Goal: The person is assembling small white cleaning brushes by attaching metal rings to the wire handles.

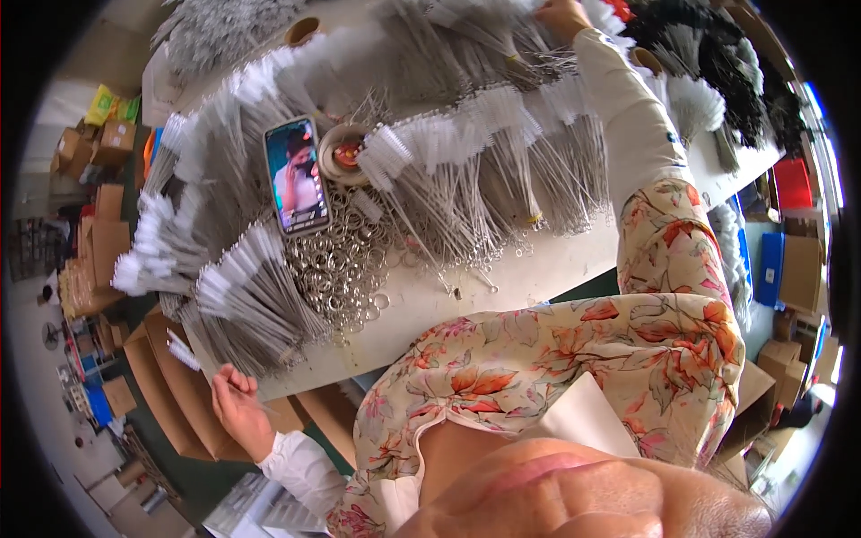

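Observation:
My left hand (240, 408) is off the table's left front corner, its fingers curled together. A small wire brush with white bristles (184, 350) sticks out past the fingertips, and its thin stem seems to run into the hand. My right arm stretches across the table, with my right hand (561, 18) at the far bundles of wire brushes (484, 36); its fingers are partly cut off by the picture's edge. Closer in lie rows of white-bristled brushes (439, 161) with looped wire stems. Another bundle of brushes (260, 296) lies nearest my left hand.
A heap of metal rings (336, 278) lies mid-table, beside a lit phone (298, 175) and a tape roll (343, 154). Black brushes (735, 81) are piled at the far right. Open cardboard boxes (175, 394) stand below the table's left edge.

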Tool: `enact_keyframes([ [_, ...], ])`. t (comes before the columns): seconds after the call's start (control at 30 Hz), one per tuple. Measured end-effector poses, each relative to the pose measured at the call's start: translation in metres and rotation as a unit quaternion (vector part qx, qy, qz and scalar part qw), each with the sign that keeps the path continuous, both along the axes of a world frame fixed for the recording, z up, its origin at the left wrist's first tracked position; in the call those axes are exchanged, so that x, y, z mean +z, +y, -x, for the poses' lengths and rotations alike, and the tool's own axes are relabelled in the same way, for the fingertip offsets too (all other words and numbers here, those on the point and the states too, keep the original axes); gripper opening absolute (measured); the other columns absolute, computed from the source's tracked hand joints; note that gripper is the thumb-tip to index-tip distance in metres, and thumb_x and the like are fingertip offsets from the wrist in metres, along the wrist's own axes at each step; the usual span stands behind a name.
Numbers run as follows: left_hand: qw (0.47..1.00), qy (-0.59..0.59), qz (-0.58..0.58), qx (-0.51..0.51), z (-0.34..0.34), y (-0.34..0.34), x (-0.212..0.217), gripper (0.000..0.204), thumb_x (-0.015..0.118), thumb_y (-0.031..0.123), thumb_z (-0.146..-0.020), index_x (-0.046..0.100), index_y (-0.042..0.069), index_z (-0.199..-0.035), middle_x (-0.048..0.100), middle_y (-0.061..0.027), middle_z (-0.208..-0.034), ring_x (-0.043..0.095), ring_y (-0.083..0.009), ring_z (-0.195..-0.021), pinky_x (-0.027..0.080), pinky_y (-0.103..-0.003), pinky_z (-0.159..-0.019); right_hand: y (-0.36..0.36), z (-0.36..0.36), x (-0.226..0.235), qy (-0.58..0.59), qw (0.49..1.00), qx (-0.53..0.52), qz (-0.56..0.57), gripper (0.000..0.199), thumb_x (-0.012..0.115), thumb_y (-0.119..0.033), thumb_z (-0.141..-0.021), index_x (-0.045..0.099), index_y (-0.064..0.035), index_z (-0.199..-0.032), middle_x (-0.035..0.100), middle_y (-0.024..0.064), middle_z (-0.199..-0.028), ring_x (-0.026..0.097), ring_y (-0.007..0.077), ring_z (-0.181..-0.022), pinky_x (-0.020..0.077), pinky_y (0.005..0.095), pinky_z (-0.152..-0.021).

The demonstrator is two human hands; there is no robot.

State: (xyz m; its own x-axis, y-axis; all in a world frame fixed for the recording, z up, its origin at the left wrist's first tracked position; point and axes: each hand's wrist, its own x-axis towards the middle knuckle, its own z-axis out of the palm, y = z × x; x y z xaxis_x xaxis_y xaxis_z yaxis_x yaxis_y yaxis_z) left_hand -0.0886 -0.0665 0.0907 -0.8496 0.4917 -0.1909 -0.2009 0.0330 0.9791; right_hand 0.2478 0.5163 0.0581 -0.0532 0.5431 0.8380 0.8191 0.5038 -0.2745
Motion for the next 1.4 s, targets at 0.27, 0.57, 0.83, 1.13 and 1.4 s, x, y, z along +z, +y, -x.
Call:
enact_keyframes([
  [0.27, 0.996, 0.038, 0.042, -0.063, -0.052, 0.036, 0.002, 0.028, 0.042, 0.027, -0.097, 0.056, 0.003, -0.092, 0.043, 0.0008, -0.061, 0.036, -0.0050, -0.048, 0.026, -0.019, -0.041, -0.037, -0.017, 0.068, 0.312, 0.828, 0.413, 0.214, 0.020, 0.047, -0.023, -0.093, 0.058, -0.0065, -0.089, 0.050, -0.0035, -0.068, 0.044, 0.0056, -0.054, 0.0379, 0.0215, -0.048],
  [0.57, 0.907, 0.193, -0.118, -0.355, -0.119, 0.128, -0.048, 0.026, 0.056, -0.003, -0.084, 0.055, 0.000, -0.110, 0.058, -0.0050, -0.073, 0.056, -0.0082, -0.055, 0.045, -0.022, -0.049, -0.338, 0.094, -0.004, 0.269, 0.335, 0.651, 0.625, 0.022, 0.047, -0.015, -0.094, 0.051, 0.0006, -0.109, 0.055, 0.0101, -0.100, 0.055, 0.0204, -0.101, 0.0476, 0.0374, -0.088],
  [0.83, 0.791, 0.562, -0.175, -0.167, -0.102, 0.118, -0.052, 0.014, 0.050, -0.006, -0.087, 0.046, -0.001, -0.100, 0.052, -0.0125, -0.096, 0.062, -0.0191, -0.072, 0.053, -0.028, -0.068, -0.346, 0.084, -0.033, 0.222, 0.641, 0.548, 0.490, 0.035, 0.050, -0.032, -0.093, 0.063, -0.0030, -0.109, 0.060, 0.0078, -0.108, 0.053, 0.0161, -0.103, 0.0389, 0.0300, -0.092],
  [1.13, 0.784, 0.516, -0.181, -0.295, -0.155, 0.113, -0.105, 0.034, 0.067, 0.003, -0.076, 0.060, 0.006, -0.109, 0.055, -0.0124, -0.103, 0.057, -0.0259, -0.091, 0.048, -0.034, -0.072, -0.343, 0.043, -0.036, 0.444, 0.335, 0.562, 0.612, 0.021, 0.047, -0.023, -0.095, 0.056, -0.0052, -0.099, 0.058, -0.0013, -0.079, 0.055, 0.0105, -0.068, 0.0479, 0.0245, -0.064],
  [1.4, 0.801, 0.380, -0.092, -0.453, -0.152, 0.083, -0.143, 0.023, 0.063, 0.007, -0.081, 0.059, 0.003, -0.103, 0.061, -0.0108, -0.083, 0.061, -0.0221, -0.069, 0.049, -0.030, -0.059, -0.349, -0.044, -0.059, -0.671, 0.702, 0.178, 0.156, 0.001, 0.059, -0.014, -0.071, 0.060, -0.0128, -0.072, 0.062, 0.0079, -0.074, 0.062, 0.0168, -0.073, 0.0447, 0.0318, -0.057],
])
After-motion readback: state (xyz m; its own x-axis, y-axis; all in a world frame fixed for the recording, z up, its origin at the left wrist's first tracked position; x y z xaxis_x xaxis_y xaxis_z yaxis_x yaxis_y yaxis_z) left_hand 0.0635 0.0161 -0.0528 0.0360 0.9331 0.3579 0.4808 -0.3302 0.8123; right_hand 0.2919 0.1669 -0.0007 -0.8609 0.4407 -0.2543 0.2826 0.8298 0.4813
